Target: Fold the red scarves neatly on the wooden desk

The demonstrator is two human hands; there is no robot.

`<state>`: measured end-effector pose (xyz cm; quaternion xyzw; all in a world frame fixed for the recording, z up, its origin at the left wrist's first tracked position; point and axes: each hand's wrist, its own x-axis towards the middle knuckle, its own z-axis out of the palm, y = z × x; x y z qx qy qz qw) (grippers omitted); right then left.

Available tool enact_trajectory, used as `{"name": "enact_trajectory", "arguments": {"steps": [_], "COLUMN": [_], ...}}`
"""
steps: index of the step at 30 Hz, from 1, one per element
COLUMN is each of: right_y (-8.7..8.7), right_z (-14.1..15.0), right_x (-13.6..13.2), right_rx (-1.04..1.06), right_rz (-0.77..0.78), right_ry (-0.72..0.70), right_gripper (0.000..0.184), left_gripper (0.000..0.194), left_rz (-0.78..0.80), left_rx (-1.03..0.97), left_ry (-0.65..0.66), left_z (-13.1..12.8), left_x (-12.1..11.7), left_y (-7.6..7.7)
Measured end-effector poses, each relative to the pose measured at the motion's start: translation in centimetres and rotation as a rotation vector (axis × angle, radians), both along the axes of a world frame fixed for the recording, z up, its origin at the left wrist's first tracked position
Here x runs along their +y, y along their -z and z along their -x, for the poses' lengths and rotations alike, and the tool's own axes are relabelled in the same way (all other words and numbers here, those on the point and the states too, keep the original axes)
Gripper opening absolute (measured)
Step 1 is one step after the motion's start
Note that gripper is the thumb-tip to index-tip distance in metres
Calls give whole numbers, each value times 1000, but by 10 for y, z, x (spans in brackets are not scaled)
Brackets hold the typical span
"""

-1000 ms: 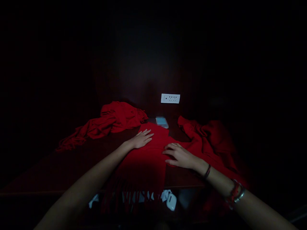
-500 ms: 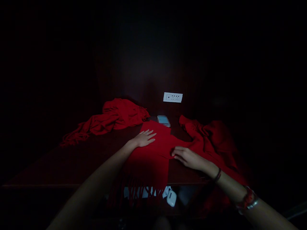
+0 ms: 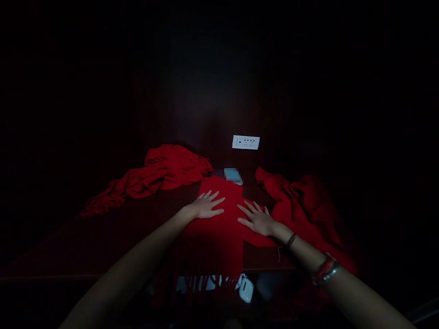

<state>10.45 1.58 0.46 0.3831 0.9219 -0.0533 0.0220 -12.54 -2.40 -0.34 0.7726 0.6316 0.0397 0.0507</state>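
Note:
A red fringed scarf (image 3: 216,242) lies spread across the middle of the dark table, its fringe hanging over the front edge. On its left part rests my left hand (image 3: 206,206), palm down with the fingers spread. My right hand (image 3: 255,218) also lies flat on the red cloth, fingers apart, where the scarf runs off to the right. That right-hand stretch joins or meets a rumpled heap of red cloth (image 3: 302,201); which of the two I cannot tell. Neither hand grips anything.
Another crumpled red fringed scarf (image 3: 168,167) lies at the back left of the table (image 3: 113,237). Behind the middle sits a pixelated light-blue item (image 3: 232,176). A white socket panel (image 3: 246,142) is on the wall. Below the front edge shows a small white case (image 3: 246,290).
My right hand has opened from a pinch on the scarf's edge and now lies flat with fingers spread. The cloth beneath it is spread wider toward me. My left hand stays on the scarf.

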Motion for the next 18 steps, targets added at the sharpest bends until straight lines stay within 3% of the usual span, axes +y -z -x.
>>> {"name": "enact_trajectory", "arguments": {"steps": [6,8,11,14,16,18], "right_y": [-16,-19,-11,1,-1,-14], "right_z": [-11,-4,13,20,10,-14], "right_x": [-3,-2,1,5,8,14], "right_rx": [-177,-109,14,0,16,77], "right_rz": [176,116,3,47,36,-86], "right_ry": [125,129,35,-32,-70,-65], "right_gripper": [81,80,72,66,63,56], "left_gripper": [87,87,84,82,81,79], "left_rz": [45,27,-10,-27,-29,-27], "left_rx": [-16,-15,5,30,39,42], "left_ry": [-94,-88,-79,-71,-64,-62], "left_z": [-3,-3,-3,-1,0,2], "left_x": [2,3,2,1,0,0], "left_y": [-1,-1,1,1,1,0]}}
